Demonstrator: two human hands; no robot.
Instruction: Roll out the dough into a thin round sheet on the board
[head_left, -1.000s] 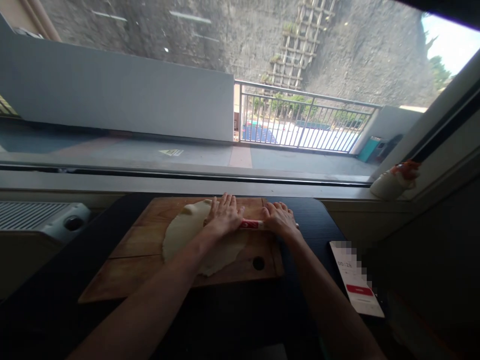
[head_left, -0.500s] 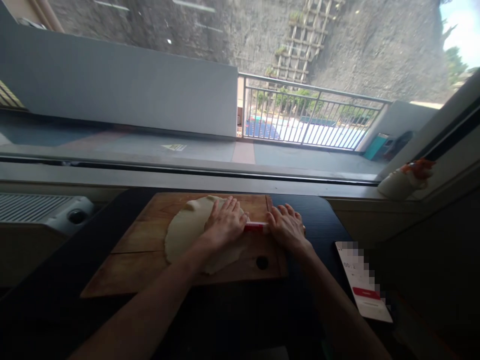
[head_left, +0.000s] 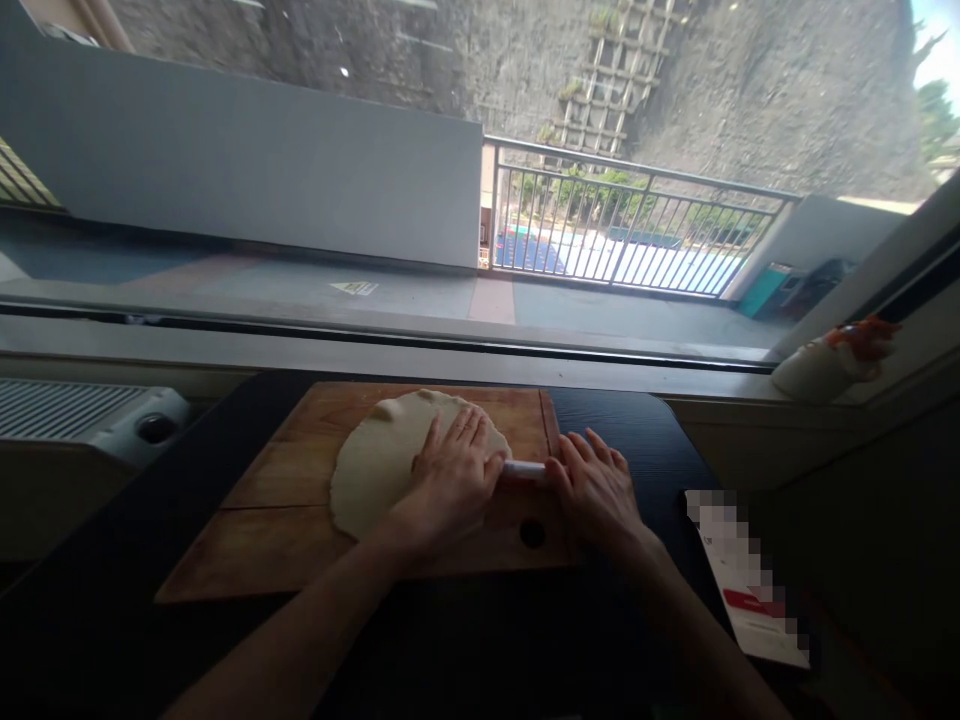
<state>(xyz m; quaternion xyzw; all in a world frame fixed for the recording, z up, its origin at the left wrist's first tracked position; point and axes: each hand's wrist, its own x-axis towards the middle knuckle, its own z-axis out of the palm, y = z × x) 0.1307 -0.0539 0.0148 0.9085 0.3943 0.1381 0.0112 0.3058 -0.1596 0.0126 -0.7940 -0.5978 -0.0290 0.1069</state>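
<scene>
A flat round of pale dough [head_left: 379, 462] lies on a wooden cutting board [head_left: 300, 500] on a dark table [head_left: 112, 600]. My left hand [head_left: 450, 470] lies flat, palm down, over a thin rolling pin [head_left: 525, 467] on the right part of the dough. My right hand [head_left: 596, 490] presses flat on the pin's other end at the board's right edge. Only a short white stretch of the pin shows between the hands.
A phone [head_left: 746, 585] with a lit screen lies on the table at the right. A window sill [head_left: 375, 350] runs behind the board, with a white and orange object [head_left: 832, 360] at its right end. A radiator [head_left: 82, 415] sits at the left.
Both hands have rolled the pin towards me, from the far part of the board to nearer its front edge. More of the dough's far side now shows.
</scene>
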